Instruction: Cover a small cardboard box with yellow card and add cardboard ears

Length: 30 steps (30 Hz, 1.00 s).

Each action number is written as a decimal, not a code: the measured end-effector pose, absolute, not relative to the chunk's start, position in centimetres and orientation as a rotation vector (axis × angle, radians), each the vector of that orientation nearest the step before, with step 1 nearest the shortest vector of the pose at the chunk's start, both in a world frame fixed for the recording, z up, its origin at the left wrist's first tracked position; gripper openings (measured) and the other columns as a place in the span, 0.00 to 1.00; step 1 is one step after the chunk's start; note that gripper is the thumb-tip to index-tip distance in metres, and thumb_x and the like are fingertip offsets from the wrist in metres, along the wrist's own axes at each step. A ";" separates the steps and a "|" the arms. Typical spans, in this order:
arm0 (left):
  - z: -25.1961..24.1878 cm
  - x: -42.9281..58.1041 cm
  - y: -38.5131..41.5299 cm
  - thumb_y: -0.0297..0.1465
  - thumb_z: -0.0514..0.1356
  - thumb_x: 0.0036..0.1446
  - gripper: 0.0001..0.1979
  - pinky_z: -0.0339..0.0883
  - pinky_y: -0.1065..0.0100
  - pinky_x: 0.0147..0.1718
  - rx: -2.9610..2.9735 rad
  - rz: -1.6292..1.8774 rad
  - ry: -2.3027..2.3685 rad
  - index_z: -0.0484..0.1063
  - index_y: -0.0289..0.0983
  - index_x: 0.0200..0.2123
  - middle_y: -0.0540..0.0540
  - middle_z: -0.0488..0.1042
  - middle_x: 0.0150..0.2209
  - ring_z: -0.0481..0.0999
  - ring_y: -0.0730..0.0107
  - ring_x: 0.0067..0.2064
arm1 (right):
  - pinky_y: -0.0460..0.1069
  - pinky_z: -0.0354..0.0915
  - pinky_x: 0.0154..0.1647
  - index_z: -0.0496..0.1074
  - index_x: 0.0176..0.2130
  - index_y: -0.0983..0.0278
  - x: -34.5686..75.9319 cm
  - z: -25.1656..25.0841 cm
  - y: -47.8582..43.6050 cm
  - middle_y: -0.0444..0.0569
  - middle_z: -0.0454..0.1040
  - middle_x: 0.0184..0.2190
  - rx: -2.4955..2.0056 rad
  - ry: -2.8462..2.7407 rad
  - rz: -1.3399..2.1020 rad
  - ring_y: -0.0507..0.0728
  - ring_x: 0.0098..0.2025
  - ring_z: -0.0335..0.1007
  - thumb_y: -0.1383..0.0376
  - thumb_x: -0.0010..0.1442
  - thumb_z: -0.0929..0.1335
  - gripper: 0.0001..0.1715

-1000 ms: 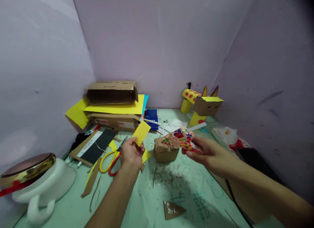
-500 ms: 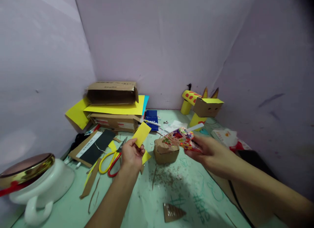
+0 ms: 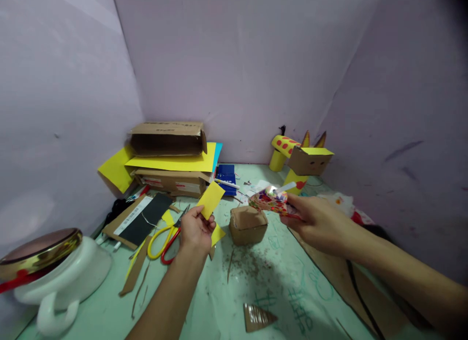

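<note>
My left hand point(image 3: 197, 228) pinches a small rectangle of yellow paper point(image 3: 212, 199) between thumb and fingers. In my right hand point(image 3: 310, 220) is a flower-patterned glue gun point(image 3: 268, 199), its nozzle end toward the left and a whitish glue stick point(image 3: 287, 187) showing at its back. Just below the gun stands a small open-topped cardboard box point(image 3: 248, 233); the gun is apart from it. Scissors point(image 3: 168, 240) with yellow and red handles lie beside my left hand, partly hidden by it. Another yellow scrap point(image 3: 218, 234) is by my left wrist.
Stacked cardboard boxes point(image 3: 166, 135) and yellow sheets point(image 3: 171, 163) stand at the back left. A cardboard giraffe figure point(image 3: 310, 162) is at the back right. A white lidded pot point(image 3: 80, 267) sits at the left front. A corrugated cardboard triangle point(image 3: 258, 317) lies in front, near brown crumbs.
My right hand has drawn the glue gun slightly to the right, uncovering the small box's opening. My left hand and its yellow paper stay where they were.
</note>
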<state>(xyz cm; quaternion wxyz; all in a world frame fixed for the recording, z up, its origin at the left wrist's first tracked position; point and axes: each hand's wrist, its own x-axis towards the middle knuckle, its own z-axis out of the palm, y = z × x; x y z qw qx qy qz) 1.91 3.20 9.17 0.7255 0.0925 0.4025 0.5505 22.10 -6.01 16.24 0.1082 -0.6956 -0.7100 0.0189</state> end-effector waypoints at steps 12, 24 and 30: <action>8.8 1.9 3.2 0.22 0.51 0.47 0.04 0.53 0.77 0.10 0.230 1.223 0.883 0.62 0.36 0.27 0.51 0.65 0.18 0.61 0.77 0.14 | 0.48 0.54 0.26 0.64 0.28 0.61 21.1 17.0 -7.1 0.48 0.71 0.25 -1.996 -2.076 0.331 0.57 0.27 0.63 0.66 0.53 0.64 0.03; 9.1 1.8 3.3 0.22 0.51 0.48 0.04 0.54 0.77 0.10 0.215 1.217 0.879 0.62 0.35 0.28 0.51 0.65 0.18 0.61 0.77 0.14 | 0.48 0.57 0.25 0.68 0.31 0.61 22.6 16.6 -7.4 0.48 0.74 0.28 -1.965 -2.012 0.481 0.58 0.30 0.68 0.66 0.52 0.64 0.04; 9.1 1.9 3.1 0.22 0.51 0.47 0.04 0.54 0.77 0.10 0.226 1.201 0.884 0.62 0.36 0.27 0.51 0.64 0.18 0.61 0.77 0.14 | 0.47 0.57 0.26 0.69 0.29 0.61 20.8 17.1 -6.8 0.47 0.74 0.27 -1.941 -1.991 0.424 0.57 0.28 0.67 0.67 0.50 0.66 0.03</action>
